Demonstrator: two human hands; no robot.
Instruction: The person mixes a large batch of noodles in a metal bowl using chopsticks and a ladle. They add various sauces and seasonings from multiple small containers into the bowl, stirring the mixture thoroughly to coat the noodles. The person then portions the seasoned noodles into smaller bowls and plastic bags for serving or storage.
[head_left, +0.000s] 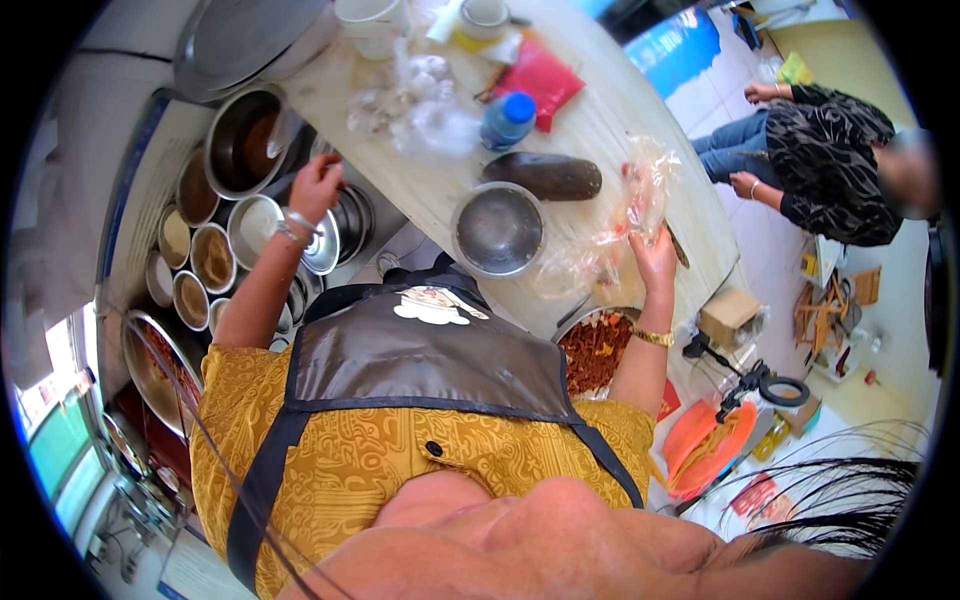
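My right hand (654, 259) grips a clear plastic bag (646, 196) with red bits inside or on it, over the pale worktop (420, 180). More crumpled clear film (577, 264) lies to its left. My left hand (316, 184), fingers loosely curled, is raised near a deep steel pot (234, 142) and several steel bowls; no held object shows in it. Between the hands a steel bowl (499, 229) sits near the worktop's edge, beside a dark, long, rounded object (544, 175). A bowl of red shredded food (596, 352) stands below my right hand.
A blue-capped bottle (510, 121), a red packet (538, 79), garlic bulbs (427, 71) and a white tub (370, 26) stand on the worktop. Bowls of powders (213, 257) line the left. A person (817, 161) stands beyond the worktop; an orange basket (709, 446) is at right.
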